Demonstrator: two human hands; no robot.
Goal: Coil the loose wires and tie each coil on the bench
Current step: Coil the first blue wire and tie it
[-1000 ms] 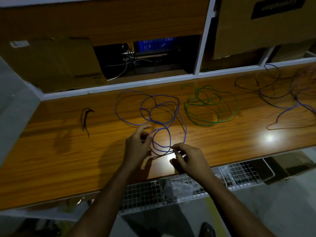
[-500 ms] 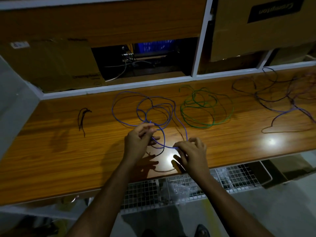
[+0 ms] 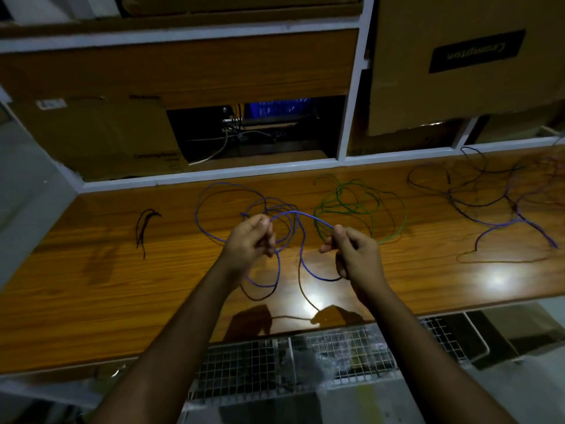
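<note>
- The left hand (image 3: pixel 250 240) and the right hand (image 3: pixel 354 255) have come up off the glossy orange-brown wooden surface (image 3: pixel 91 286) since a second ago, when both were pinching low among the loops.
- Each hand is now closed in a pinch on the thin blue-violet insulated wire (image 3: pixel 301 213), and a short span of it arches between them, raised above the surface.
- The rest of that wire trails down in loose loops; its far loops lie spread on the surface behind the hands.
- Judged from this, a free length has been found and drawn out, so coiling of this wire looks to be only starting; no tied coil shows yet.
- The tangled green wire (image 3: pixel 360 206) lies just right of it, untouched, and a sprawl of dark and violet wires (image 3: pixel 504 209) sits well apart at the far right.
- A small bunch of short black strands (image 3: pixel 145 224), perhaps ties, lies to the left.
- The brown cardboard box (image 3: pixel 458 56) on the upper right shelf carries a black label reading "Crompton", seen upside down; a second carton (image 3: pixel 101 139) at left bears similar print, too blurred to be sure.
</note>
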